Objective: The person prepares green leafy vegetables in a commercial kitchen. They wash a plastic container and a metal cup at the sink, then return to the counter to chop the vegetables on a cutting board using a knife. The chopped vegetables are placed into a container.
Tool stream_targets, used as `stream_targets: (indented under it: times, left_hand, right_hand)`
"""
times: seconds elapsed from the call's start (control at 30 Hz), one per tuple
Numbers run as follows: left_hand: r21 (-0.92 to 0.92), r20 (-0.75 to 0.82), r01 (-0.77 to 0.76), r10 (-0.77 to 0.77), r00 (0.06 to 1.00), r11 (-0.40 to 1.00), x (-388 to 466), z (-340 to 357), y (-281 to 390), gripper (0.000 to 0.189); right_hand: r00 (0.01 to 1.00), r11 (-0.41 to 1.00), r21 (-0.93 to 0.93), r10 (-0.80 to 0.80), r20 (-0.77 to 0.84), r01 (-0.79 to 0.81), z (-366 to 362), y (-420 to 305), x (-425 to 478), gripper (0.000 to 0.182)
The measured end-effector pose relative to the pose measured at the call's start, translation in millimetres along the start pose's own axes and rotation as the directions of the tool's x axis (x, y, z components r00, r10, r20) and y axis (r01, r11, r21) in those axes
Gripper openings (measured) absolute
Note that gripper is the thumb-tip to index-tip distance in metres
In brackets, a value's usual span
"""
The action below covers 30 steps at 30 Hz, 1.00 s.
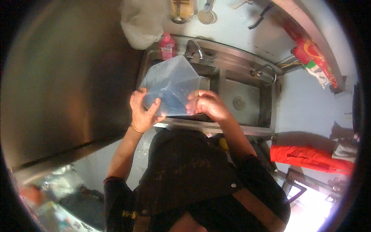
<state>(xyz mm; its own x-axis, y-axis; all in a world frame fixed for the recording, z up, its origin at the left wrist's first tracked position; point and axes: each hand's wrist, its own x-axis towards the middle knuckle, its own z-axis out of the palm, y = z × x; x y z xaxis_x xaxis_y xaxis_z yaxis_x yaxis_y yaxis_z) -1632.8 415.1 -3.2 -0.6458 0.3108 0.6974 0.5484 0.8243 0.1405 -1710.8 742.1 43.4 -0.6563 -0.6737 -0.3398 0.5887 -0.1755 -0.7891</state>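
A clear plastic box (171,84), tilted, is held up over the left basin of a steel double sink (221,84). My left hand (145,110) grips its left lower edge, with the thumb spread against the near wall. At the right lower corner, my right hand (207,104) has its fingers curled around the plastic, partly seen through it. Behind the box stands a curved chrome faucet (194,50). Much of the left basin is hidden by the box.
A pink detergent bottle (167,47) stands at the sink's back left corner, below a whitish plastic bag (142,26). A second faucet (268,72) serves the right basin (243,100). A ladle (178,18) and strainer (207,16) hang behind. A large metal panel (69,81) borders the left.
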Motion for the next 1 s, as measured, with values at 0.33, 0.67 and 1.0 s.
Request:
stream_targets:
  times: [0.33, 0.67, 1.0]
  left_hand:
    - [0.106, -0.019, 0.049, -0.048, 0.999, 0.993, 48, -35, 57, 0.086]
    - [0.222, 0.027, 0.048, -0.055, 0.998, 0.974, 73, -27, 90, 0.071]
    - [-0.064, 0.119, 0.182, -0.173, 0.978, 0.981, 50, -31, 141, 0.081]
  right_hand:
    - [0.907, 0.656, -0.75, -0.36, -0.217, 0.082, -151, 62, 32, 0.06]
    - [0.958, 0.944, -0.26, 0.137, -0.25, -0.203, -172, 60, 38, 0.052]
    - [0.87, 0.375, 0.815, 0.403, 0.286, -0.441, -106, -25, 60, 0.024]
